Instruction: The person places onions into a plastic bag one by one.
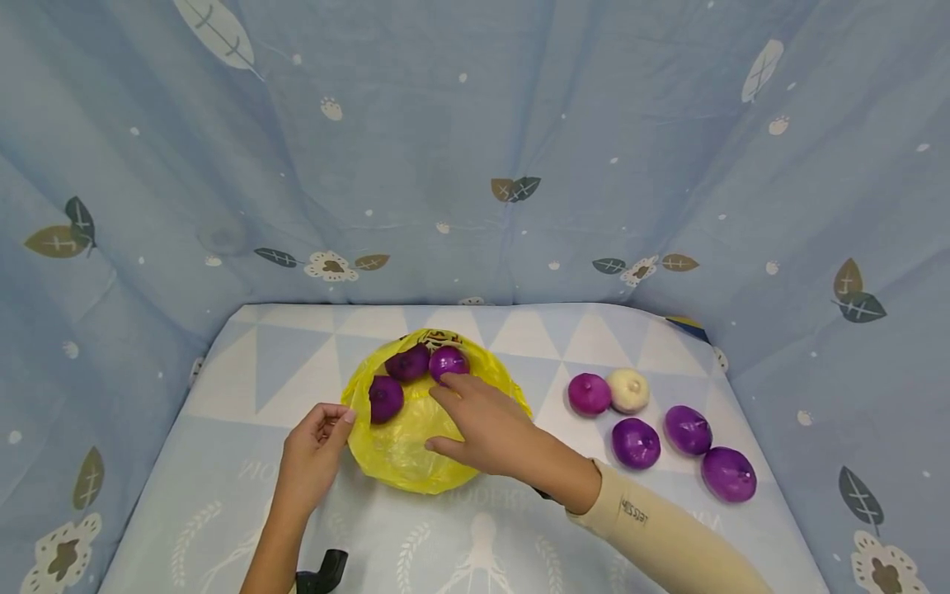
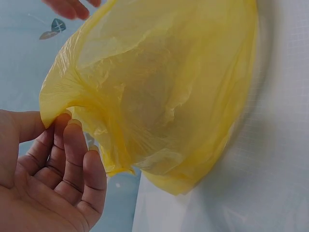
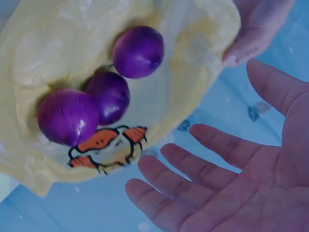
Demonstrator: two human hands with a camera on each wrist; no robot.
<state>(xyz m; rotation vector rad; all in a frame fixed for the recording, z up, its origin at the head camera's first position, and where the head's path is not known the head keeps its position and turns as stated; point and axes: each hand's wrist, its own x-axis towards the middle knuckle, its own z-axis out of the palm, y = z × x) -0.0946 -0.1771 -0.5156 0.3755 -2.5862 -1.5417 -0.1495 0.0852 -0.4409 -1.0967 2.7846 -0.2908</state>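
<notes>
A yellow plastic bag (image 1: 416, 462) lies with its mouth spread wide on the table. Three purple onions rest inside it: one at the left (image 1: 387, 399), one at the back (image 1: 408, 363) and one at the back right (image 1: 449, 363). My left hand (image 1: 315, 450) pinches the bag's left rim between thumb and fingertips, which shows closely in the left wrist view. Over the bag's right side reaches my right hand (image 1: 482, 425), its fingers spread and nothing in its palm (image 3: 256, 193). In the head view its fingertips overlap the back right onion.
On the table's right side lie several more purple onions, among them a rounder one (image 1: 590, 394) beside a pale, whitish onion (image 1: 628, 391). A patterned cloth (image 1: 460, 107) surrounds the table (image 1: 223, 445). A small black object (image 1: 324, 572) shows by the left wrist.
</notes>
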